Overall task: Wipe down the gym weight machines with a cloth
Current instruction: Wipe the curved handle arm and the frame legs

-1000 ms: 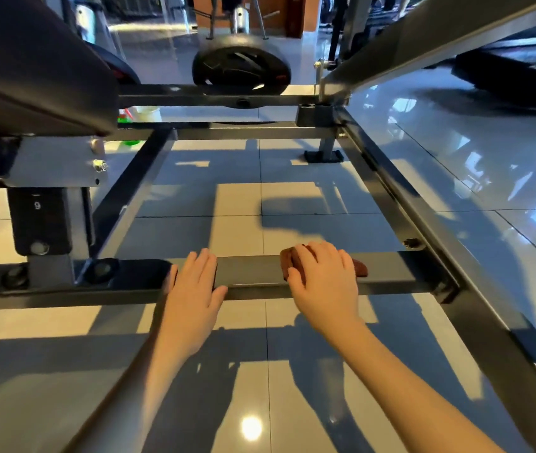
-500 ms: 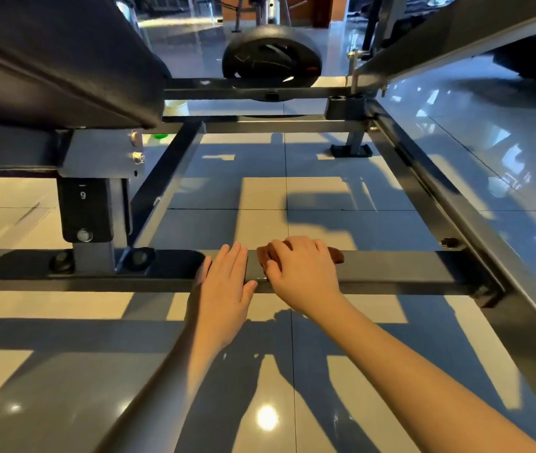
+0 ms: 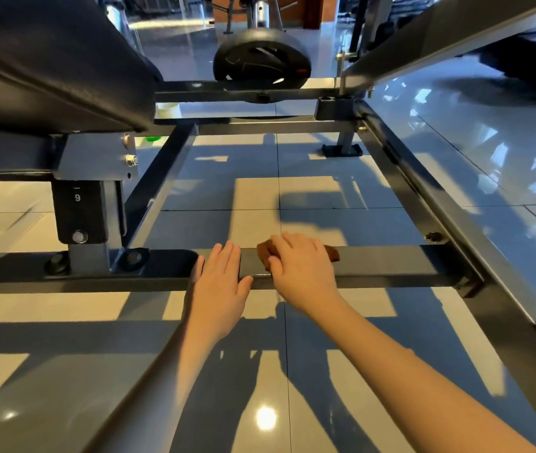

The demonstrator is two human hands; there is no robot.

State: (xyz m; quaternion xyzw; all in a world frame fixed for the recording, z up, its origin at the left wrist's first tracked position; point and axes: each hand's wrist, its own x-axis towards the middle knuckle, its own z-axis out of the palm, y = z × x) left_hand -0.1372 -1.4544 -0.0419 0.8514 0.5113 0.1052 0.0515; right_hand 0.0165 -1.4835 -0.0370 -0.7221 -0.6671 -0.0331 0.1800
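On lower crossbar [image 3: 391, 266] of machine frame: brown cloth [image 3: 332, 253] lies on top face, under right grip [image 3: 302, 269]. Cloth ends project past grip on both sides; middle hidden. Right grip clamped on cloth, fingers curled over it, thumb at near edge of bar. Left grip [image 3: 219, 282] just beside, apart from cloth: fingers straight, flat on bar. Weight plate [image 3: 260, 63] behind far bar.
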